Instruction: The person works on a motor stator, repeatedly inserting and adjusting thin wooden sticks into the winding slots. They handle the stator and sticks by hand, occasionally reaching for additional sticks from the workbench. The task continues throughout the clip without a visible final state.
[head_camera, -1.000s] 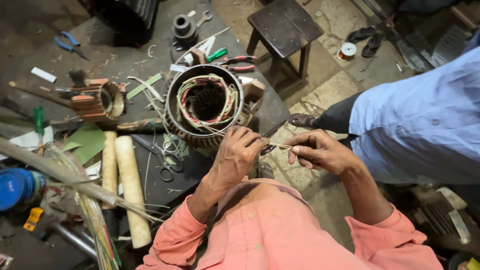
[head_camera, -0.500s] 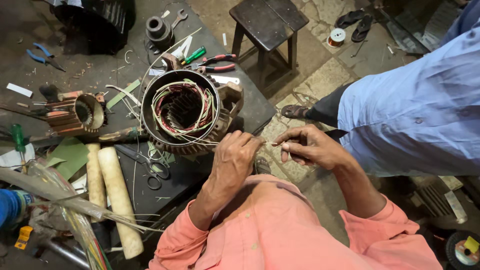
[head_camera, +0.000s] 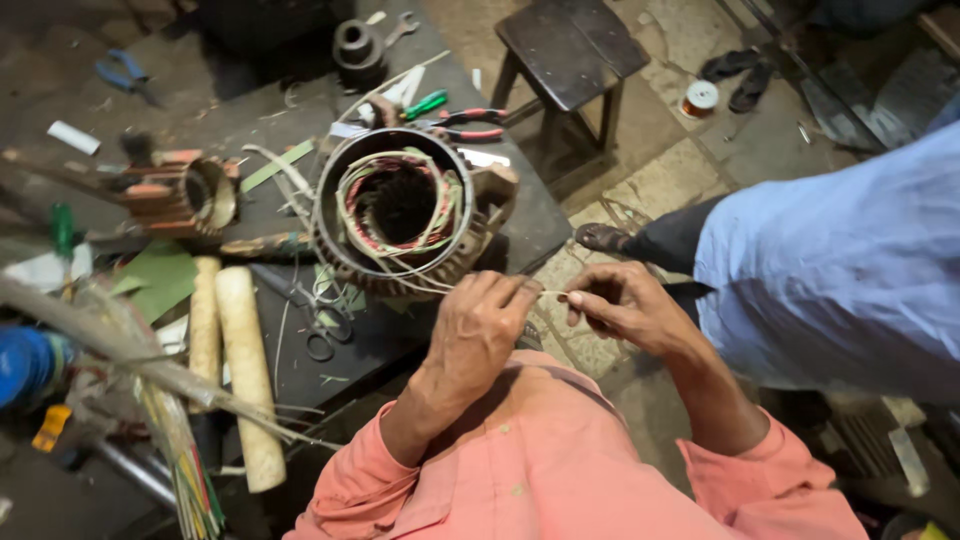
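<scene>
While your hands (head_camera: 485, 325) still work just off the near rim of the stator (head_camera: 400, 210), the view has drifted since half a second ago: the stator now sits nearer the middle of the picture, and the stool (head_camera: 570, 45) beyond it is cut by the top edge. Your left hand stays pinched shut on a thin pale wire (head_camera: 548, 293) leading from the stator's windings; your right hand (head_camera: 620, 305) pinches the same wire just beside it, fingertips nearly touching. Both hands hang past the bench (head_camera: 520, 225) corner, right of the stator. A person in a blue shirt (head_camera: 840, 260) stands close on that side, a sandalled foot (head_camera: 605, 238) near your right hand. Scissors (head_camera: 320, 335) lie in front of the stator, two pale rolls (head_camera: 240, 360) to its left.
</scene>
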